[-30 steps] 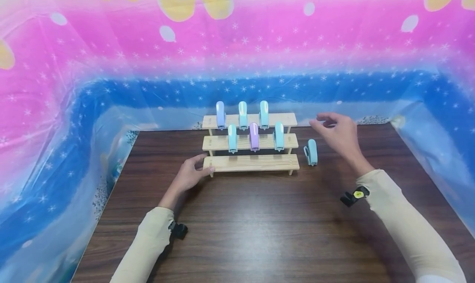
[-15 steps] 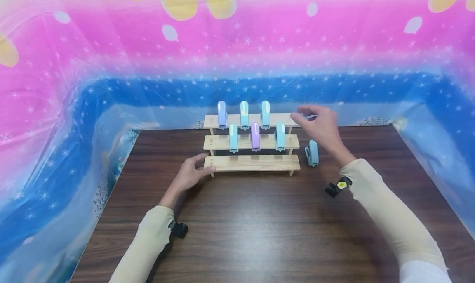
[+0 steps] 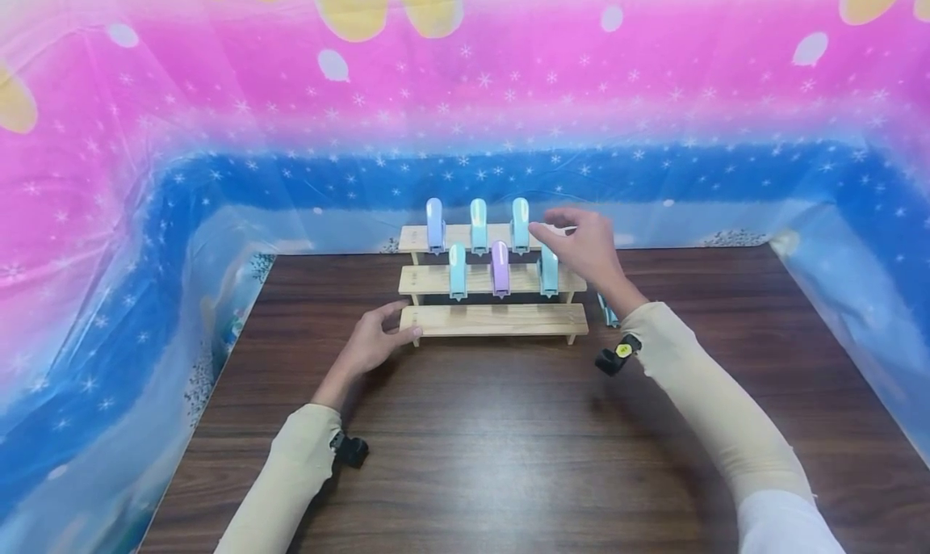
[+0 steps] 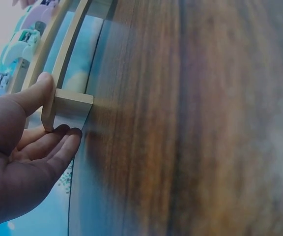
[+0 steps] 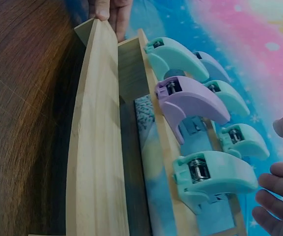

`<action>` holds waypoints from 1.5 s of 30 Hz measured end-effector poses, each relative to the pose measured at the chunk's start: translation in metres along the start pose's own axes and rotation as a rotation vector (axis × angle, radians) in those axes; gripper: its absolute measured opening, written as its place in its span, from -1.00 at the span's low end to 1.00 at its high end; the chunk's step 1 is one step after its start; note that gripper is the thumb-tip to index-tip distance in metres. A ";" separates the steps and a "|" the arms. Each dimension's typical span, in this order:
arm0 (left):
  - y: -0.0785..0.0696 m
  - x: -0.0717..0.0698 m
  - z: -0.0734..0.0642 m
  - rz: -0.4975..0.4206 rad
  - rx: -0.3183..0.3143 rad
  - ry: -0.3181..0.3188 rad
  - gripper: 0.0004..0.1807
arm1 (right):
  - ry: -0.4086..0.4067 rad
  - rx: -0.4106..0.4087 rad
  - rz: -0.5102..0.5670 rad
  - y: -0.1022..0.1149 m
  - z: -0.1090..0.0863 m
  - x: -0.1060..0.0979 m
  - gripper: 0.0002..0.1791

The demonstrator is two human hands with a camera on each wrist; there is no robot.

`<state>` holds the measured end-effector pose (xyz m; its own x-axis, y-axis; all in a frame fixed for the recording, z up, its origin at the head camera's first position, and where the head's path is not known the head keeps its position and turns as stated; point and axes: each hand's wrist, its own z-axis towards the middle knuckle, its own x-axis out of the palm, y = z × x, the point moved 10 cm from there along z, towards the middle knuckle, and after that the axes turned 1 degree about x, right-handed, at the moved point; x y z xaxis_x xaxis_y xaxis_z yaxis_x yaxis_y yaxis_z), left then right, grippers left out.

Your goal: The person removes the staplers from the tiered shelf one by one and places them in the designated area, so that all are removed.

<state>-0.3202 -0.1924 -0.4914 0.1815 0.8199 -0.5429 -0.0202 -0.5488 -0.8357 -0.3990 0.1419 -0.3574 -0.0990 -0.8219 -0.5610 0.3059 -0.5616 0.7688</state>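
A three-tier wooden stand (image 3: 494, 321) stands at the back of the table in the head view. My left hand (image 3: 369, 346) grips the left end of its lowest board, thumb on top. On the top board are a blue hole punch (image 3: 434, 224) and two mint ones, the right one (image 3: 520, 219) nearest my right hand (image 3: 594, 247). That hand hovers by the stand's right end, thumb and fingers apart, holding nothing. The middle board carries a purple hole punch (image 3: 500, 268) between two mint ones (image 5: 220, 172). Another mint hole punch (image 3: 607, 312) sits on the table, partly hidden by my right wrist.
The brown wooden table (image 3: 465, 449) stretches in front of the stand. A pink and blue patterned cloth (image 3: 465, 110) hangs behind the table and along both sides. No hole punch rests on the lowest board.
My right hand has moved left from beyond the table's hole punch to the stand's upper right, its wrist now partly covering that hole punch. My left hand keeps its hold.
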 end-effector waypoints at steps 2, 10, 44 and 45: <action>0.000 0.000 0.000 0.001 0.000 0.000 -0.20 | 0.005 0.009 0.003 -0.002 0.001 0.005 -0.35; 0.001 0.001 -0.001 -0.018 -0.006 0.007 -0.20 | 0.050 0.056 0.014 -0.010 0.006 0.023 -0.34; -0.001 0.000 -0.002 -0.004 -0.001 -0.011 -0.20 | 0.003 0.047 -0.057 -0.007 0.013 0.032 -0.50; -0.001 0.000 -0.002 -0.003 -0.003 -0.012 -0.20 | 0.002 0.048 -0.055 -0.006 0.013 0.032 -0.49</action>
<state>-0.3178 -0.1927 -0.4905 0.1700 0.8236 -0.5410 -0.0163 -0.5466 -0.8372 -0.4167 0.1179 -0.3760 -0.1122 -0.7894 -0.6036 0.2546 -0.6100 0.7504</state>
